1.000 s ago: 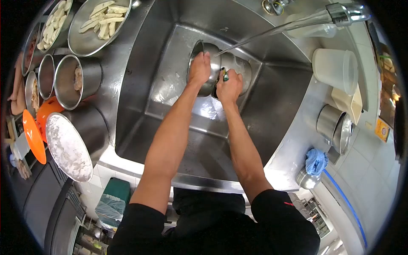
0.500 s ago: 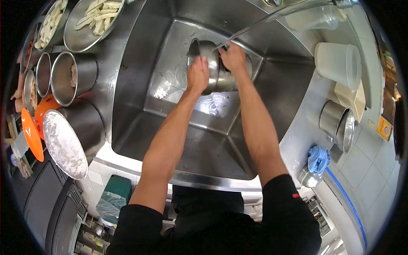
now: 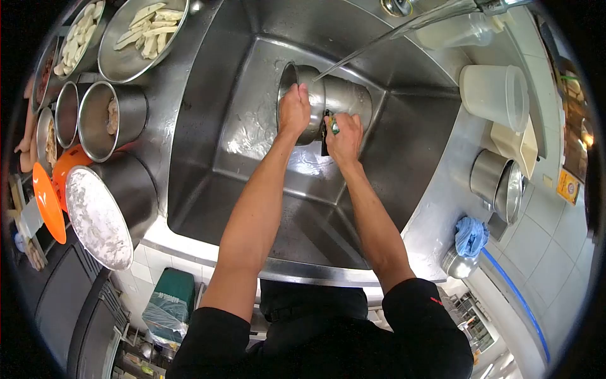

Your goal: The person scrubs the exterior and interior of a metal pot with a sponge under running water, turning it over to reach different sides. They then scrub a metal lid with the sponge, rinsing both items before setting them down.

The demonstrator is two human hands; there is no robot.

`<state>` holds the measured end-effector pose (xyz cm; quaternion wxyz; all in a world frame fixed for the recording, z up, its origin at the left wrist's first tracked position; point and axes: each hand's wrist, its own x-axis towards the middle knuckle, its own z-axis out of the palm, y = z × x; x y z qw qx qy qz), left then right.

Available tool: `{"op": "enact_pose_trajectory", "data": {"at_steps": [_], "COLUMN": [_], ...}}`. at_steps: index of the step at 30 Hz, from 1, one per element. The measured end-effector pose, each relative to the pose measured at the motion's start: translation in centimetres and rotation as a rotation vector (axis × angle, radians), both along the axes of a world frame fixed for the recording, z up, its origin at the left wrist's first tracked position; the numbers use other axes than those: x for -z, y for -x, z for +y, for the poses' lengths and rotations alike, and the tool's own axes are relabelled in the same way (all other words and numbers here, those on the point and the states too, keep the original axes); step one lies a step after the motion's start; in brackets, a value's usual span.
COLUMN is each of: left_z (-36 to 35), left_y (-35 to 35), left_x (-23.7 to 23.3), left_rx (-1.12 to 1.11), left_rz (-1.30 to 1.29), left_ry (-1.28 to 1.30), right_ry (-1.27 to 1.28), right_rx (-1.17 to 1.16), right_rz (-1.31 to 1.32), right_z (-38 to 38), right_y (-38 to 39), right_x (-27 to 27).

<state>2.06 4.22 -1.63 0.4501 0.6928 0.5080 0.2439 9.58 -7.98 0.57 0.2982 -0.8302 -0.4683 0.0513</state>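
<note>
A steel pot (image 3: 341, 95) lies on its side in the deep steel sink (image 3: 391, 151), its mouth toward the left. My left hand (image 3: 294, 110) grips the pot's rim. My right hand (image 3: 344, 138) presses a dark green scouring pad (image 3: 329, 123) against the pot's near side. A thin stream of water from the tap (image 3: 442, 14) at the top right falls onto the pot.
Left counter holds steel bowls of cut food (image 3: 145, 31), steel canisters (image 3: 110, 117), a large lidded pot (image 3: 104, 211) and an orange lid (image 3: 45, 199). On the right stand a white plastic tub (image 3: 495, 95), steel canisters (image 3: 499, 183) and a blue cloth (image 3: 470, 237).
My right hand came back from the top far side of the pot to its near side, with the scouring pad. My left hand stayed on the rim.
</note>
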Motion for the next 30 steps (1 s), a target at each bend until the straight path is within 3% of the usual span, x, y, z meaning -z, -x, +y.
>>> {"op": "enact_pose_trajectory", "data": {"at_steps": [9,10,11,13,18,22,25,28,30], "left_z": [-1.7,-1.1,-0.2,-0.3,-0.8,0.3,-0.1,-1.3,-1.2], "left_y": [1.4,0.8,0.3,0.2,0.8,0.3,0.7,1.9,2.1], "left_x": [0.1,-0.3,-0.7,-0.9,-1.0,-0.4,-0.2,-0.7,-0.6], "left_rx": [0.046,0.034,0.021,0.017,0.047,0.092,0.089,0.106,0.104], "left_rz": [0.042,0.062,0.078,0.093,0.055,0.061,0.024,0.027,0.028], "left_ry": [-0.021,0.017,0.052,0.073,0.091,0.052,0.027,0.059,0.025], "right_ry": [0.214,0.064,0.050,0.189,0.065,0.098,0.035,0.299,0.317], "right_rx": [0.015,0.003,-0.006,0.030,0.070,0.119,0.010,-0.044,-0.079], "right_rz": [0.016,-0.155,-0.159,0.131,-0.006,0.251,0.118,0.078,0.020], "right_z": [8.3,7.0,5.8,2.9,7.5,2.4,3.9,7.9,10.0], "right_y": [-4.4,-3.4,-3.1,-1.5,-4.2,-0.5,-2.9,-5.4,-6.4], "right_x": [-0.9,-0.1,0.4,-1.1,0.5,-1.2,-0.6,-0.8,0.3]}}
